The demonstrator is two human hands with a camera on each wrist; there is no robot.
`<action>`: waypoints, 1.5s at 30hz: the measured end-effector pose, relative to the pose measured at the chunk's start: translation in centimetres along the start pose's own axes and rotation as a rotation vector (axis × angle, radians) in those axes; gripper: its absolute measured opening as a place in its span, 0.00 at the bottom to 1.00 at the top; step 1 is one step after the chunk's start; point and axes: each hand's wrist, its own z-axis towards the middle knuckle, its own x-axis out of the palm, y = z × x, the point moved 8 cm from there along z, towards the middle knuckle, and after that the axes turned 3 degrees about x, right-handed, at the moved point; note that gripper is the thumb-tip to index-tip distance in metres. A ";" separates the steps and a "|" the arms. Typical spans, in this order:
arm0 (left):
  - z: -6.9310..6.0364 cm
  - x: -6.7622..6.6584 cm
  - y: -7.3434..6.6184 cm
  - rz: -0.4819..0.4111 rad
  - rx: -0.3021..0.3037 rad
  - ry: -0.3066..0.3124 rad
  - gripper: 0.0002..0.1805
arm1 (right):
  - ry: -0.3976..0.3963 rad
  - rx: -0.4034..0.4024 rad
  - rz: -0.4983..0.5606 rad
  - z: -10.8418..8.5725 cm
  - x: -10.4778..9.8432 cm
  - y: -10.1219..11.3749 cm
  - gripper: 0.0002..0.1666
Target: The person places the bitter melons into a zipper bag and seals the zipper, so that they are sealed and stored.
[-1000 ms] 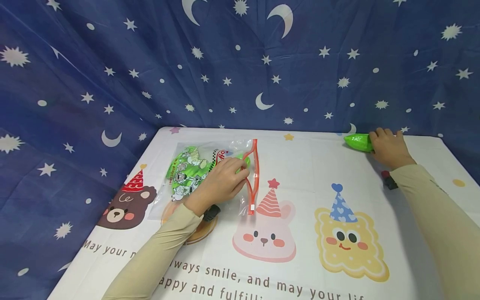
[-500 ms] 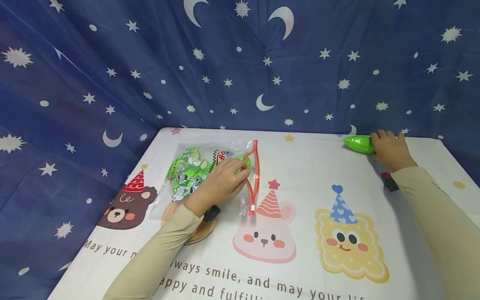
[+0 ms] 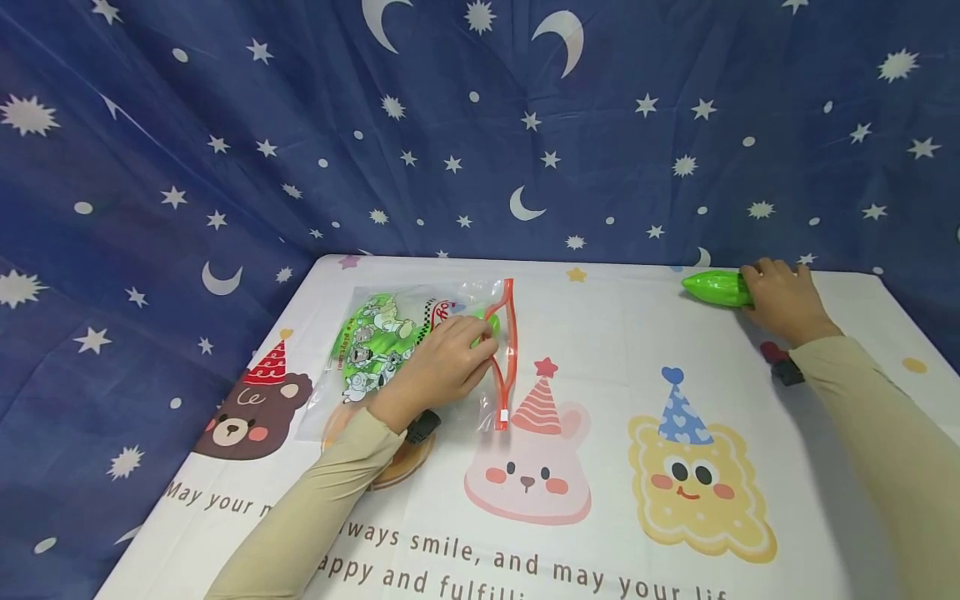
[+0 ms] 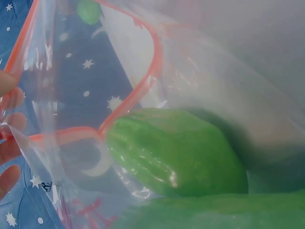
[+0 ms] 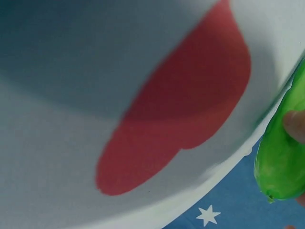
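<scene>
My left hand (image 3: 442, 362) is over a clear zip bag (image 3: 480, 400) with an orange zip edge (image 3: 512, 333) and cartoon animals printed on it. In the left wrist view its thumb and fingers pinch the zip edge, and the bag's mouth gapes. Inside lies a rounded green vegetable-like piece (image 4: 176, 152), with another green shape below it. At the back right, my right hand (image 3: 783, 300) grips a glossy green cucumber-like piece (image 3: 716, 288) by its right end. That piece lies at the table's far edge, its pointed end facing left.
A white tablecloth (image 3: 600, 333) with printed animals and lettering covers the table. Behind it, and on the left, hangs a dark blue curtain (image 3: 637, 183) with stars and moons. A white zip slider (image 3: 503, 417) sits near the bag's front corner.
My right forearm has shifted slightly, and the green cucumber-like piece shows a little more of its length. My left hand stays on the bag.
</scene>
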 end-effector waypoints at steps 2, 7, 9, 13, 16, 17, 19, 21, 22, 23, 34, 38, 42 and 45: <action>0.0 0.0 0.0 -0.002 -0.001 0.000 0.03 | -0.003 -0.005 0.003 -0.1 -0.1 0.0 0.36; 0.0 0.0 0.1 -0.005 -0.002 0.000 0.03 | -0.041 -0.028 0.007 -0.3 -0.4 0.2 0.35; 0.0 0.0 0.1 -0.006 0.000 0.000 0.03 | -0.059 -0.039 0.007 -0.4 -0.6 0.4 0.35; 0.0 0.0 0.1 -0.007 0.002 -0.001 0.03 | -0.095 -0.062 0.017 -0.7 -1.0 0.9 0.35; 0.0 0.1 0.1 -0.008 0.001 -0.001 0.03 | -0.125 -0.081 0.022 -1.1 -1.6 1.4 0.34; 0.0 0.1 0.1 -0.009 0.001 -0.001 0.03 | -0.135 -0.088 0.022 -1.2 -1.8 1.5 0.34; 0.0 0.1 0.1 -0.008 0.002 -0.001 0.03 | -0.155 -0.100 0.024 -1.5 -2.2 1.9 0.34; 0.0 0.1 0.1 -0.007 0.002 0.000 0.03 | -0.172 -0.111 0.031 -1.8 -2.7 2.2 0.34; 0.0 0.1 0.1 -0.007 0.001 -0.001 0.03 | -0.182 -0.118 0.033 -1.9 -2.9 2.4 0.35; 0.0 0.1 0.1 -0.007 0.001 0.000 0.03 | -0.193 -0.126 0.038 -2.0 -3.2 2.6 0.35; 0.0 0.0 0.0 -0.002 0.002 -0.003 0.02 | -0.342 -0.247 0.102 -3.5 -6.3 5.7 0.35; -0.1 0.0 0.0 -0.001 0.006 -0.011 0.02 | -0.425 -0.318 0.114 -4.2 -7.6 7.2 0.36; -0.1 0.0 0.0 0.003 0.007 -0.014 0.02 | -0.464 -0.365 0.103 -4.6 -8.5 8.7 0.37; -0.2 0.0 0.0 0.005 0.006 -0.013 0.02 | -0.488 -0.392 0.094 -4.8 -9.2 9.8 0.37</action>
